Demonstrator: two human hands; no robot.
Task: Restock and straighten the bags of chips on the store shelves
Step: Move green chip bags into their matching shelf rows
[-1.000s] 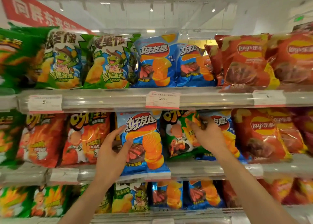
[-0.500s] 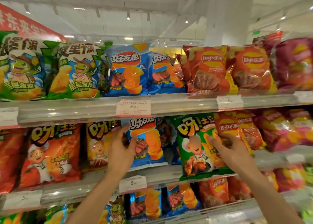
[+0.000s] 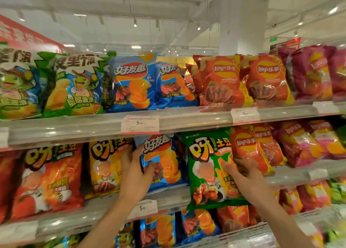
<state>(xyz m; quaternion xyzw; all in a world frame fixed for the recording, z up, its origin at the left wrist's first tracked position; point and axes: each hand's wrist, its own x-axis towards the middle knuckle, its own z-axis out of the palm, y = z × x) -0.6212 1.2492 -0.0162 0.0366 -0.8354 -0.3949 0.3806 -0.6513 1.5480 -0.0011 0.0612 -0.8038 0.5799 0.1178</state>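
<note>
My left hand (image 3: 135, 174) grips the left edge of a blue chip bag (image 3: 164, 161) that stands on the middle shelf (image 3: 168, 199), thumb across its front. My right hand (image 3: 247, 178) holds the right side of a green chip bag (image 3: 207, 165), which hangs out in front of the shelf edge, its bottom below the shelf lip. A red Lay's bag (image 3: 247, 148) stands just behind the right hand's fingers.
The top shelf (image 3: 196, 119) carries green, blue, red and purple bags in a row. Orange and yellow bags (image 3: 104, 167) stand left of the blue one. Purple bags (image 3: 303, 144) fill the right. Price tags (image 3: 140, 124) clip to the shelf rails. More bags sit on the shelf below.
The view has swung left to right. My right hand has drawn the green bag out from its slot beside the blue bag and forward over the shelf edge. The left hand closed its thumb on the blue bag.
</note>
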